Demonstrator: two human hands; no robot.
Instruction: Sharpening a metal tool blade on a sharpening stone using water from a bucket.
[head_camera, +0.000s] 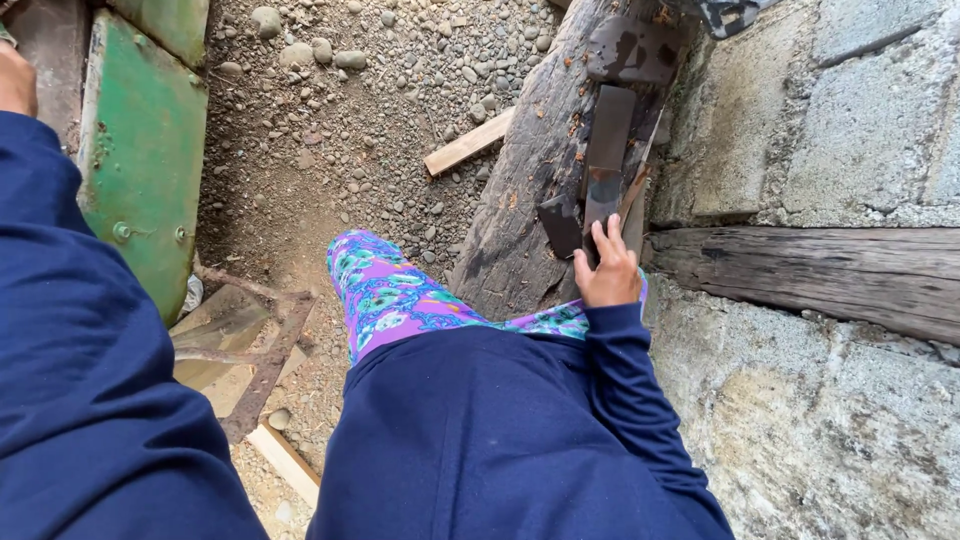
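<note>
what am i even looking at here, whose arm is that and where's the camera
The camera sits on a person's head and looks straight down, so you see their own body: dark blue sleeves and patterned purple trousers. Their right hand reaches to flat dark metal pieces lying on an old wooden beam beside a concrete block wall; its fingers touch one piece, but no closed grip shows. The left hand is barely visible at the top left edge, near a green metal panel. Below is gravel ground with a pale wood strip.
</note>
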